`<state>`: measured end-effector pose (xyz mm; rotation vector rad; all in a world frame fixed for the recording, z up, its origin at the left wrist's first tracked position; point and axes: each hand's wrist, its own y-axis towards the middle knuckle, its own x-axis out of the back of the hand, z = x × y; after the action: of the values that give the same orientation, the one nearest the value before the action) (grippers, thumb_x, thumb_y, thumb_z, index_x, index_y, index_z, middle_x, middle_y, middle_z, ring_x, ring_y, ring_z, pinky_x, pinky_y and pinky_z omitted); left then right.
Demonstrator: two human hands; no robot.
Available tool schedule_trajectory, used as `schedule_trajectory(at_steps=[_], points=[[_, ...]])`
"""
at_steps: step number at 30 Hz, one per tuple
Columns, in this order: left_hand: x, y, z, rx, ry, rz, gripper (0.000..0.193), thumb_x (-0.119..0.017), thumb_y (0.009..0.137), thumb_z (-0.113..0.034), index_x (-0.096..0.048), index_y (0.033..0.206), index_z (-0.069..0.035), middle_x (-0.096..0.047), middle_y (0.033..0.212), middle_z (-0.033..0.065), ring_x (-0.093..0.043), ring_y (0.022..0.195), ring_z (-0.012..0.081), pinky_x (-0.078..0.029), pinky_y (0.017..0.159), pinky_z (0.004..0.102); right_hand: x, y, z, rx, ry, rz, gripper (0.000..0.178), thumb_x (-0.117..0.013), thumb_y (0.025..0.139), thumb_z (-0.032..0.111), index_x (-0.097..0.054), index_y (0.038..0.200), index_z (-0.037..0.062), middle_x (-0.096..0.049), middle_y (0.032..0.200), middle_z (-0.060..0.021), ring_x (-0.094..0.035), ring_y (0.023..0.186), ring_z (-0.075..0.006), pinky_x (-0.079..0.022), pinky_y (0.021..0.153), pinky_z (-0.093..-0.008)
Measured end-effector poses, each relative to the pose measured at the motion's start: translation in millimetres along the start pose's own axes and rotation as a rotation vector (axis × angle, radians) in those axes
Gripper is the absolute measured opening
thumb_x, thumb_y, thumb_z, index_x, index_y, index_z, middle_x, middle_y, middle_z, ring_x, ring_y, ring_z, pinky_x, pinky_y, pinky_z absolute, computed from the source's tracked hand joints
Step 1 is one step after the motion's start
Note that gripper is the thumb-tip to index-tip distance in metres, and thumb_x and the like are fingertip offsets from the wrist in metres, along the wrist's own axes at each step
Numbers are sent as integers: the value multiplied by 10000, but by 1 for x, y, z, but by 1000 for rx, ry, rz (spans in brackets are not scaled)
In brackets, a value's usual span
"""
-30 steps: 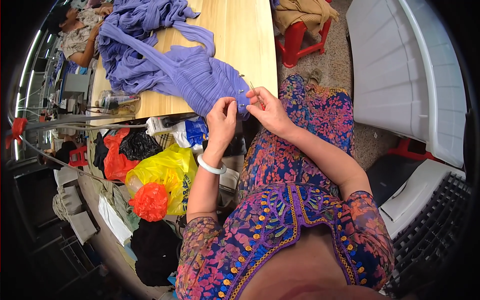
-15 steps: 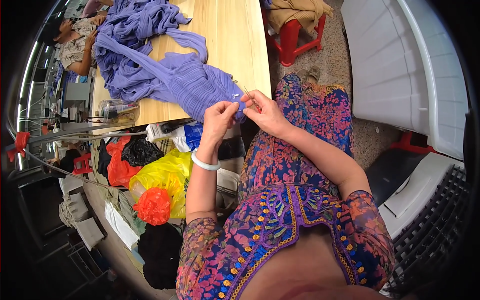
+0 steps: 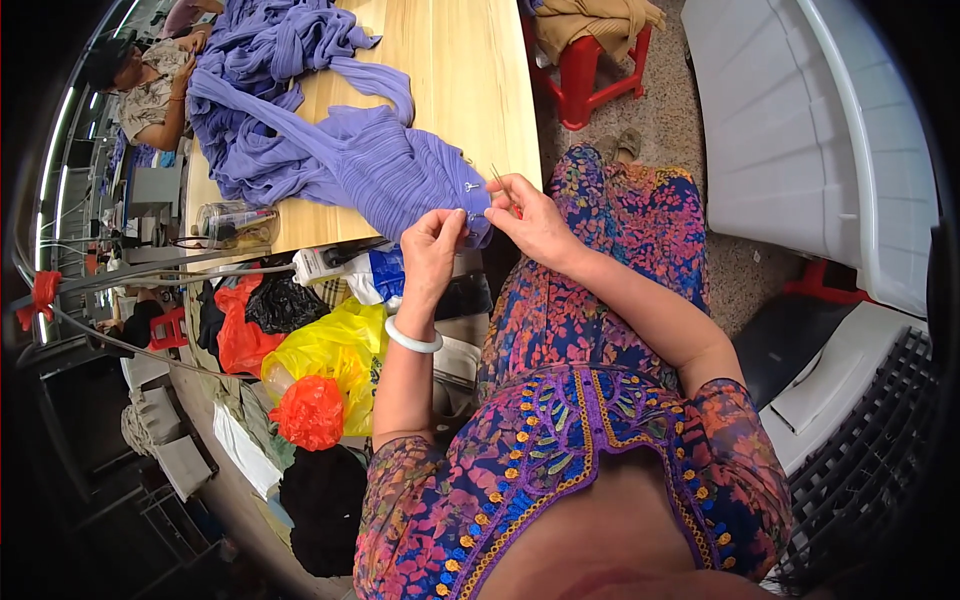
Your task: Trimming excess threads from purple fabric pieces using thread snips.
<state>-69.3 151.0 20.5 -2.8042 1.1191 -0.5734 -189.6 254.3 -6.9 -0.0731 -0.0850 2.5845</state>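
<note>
A purple pleated garment (image 3: pixel 395 165) lies over the near edge of the table, one end hanging toward me. My left hand (image 3: pixel 432 243) pinches the hem of that end between thumb and fingertips. Right beside it, my right hand (image 3: pixel 530 222) has thumb and finger closed at the same hem. Tucked in its fingers is a thin pointed metal tool (image 3: pixel 499 178) with a red part, its tip pointing away from me; its exact kind is hidden. A small white fastening (image 3: pixel 471 187) shows on the cloth just beyond my fingertips.
The pale wooden table (image 3: pixel 465 90) also bears a clear jar (image 3: pixel 237 225) at its left corner. Below it sit yellow (image 3: pixel 335 345) and red plastic bags (image 3: pixel 308 412). A red stool (image 3: pixel 590 82) holds tan cloth; a large grey bin (image 3: pixel 780 130) stands right. Another person (image 3: pixel 155 95) sits far left.
My fingertips have drawn slightly apart along the hem, the left hand shifting a little left. The white fastening now shows more plainly. The tool remains in my right hand.
</note>
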Motion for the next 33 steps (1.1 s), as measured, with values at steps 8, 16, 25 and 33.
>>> schedule_trajectory(at_steps=[8,16,25,33], points=[[-5,3,9,5,-124,-25,177,-539,846,-149,-598,812,15,-583,685,0,-517,594,51,-407,525,184,5,-17,6,-44,-146,60,339,-462,869,321,-477,956,-7,-568,780,-119,-560,716,-204,-437,658,-312],[-7,0,7,-52,-208,-20,130,-519,859,-117,-566,866,3,-581,788,25,-558,641,75,-435,546,188,13,-18,9,-410,465,388,275,-419,905,274,-508,981,25,-517,743,-10,-392,508,-27,-328,442,-159],[-7,-5,13,-89,-287,-5,140,-481,878,-109,-524,930,13,-563,920,61,-562,713,86,-449,601,194,7,-14,3,-570,657,434,262,-437,895,279,-521,945,36,-513,721,-14,-403,491,-29,-322,415,-156],[-7,-8,17,-107,-271,14,124,-478,880,-107,-516,912,6,-554,959,72,-557,736,85,-447,620,196,5,-10,-1,-603,741,423,268,-459,885,292,-526,929,36,-510,717,-16,-406,484,-30,-317,403,-160]])
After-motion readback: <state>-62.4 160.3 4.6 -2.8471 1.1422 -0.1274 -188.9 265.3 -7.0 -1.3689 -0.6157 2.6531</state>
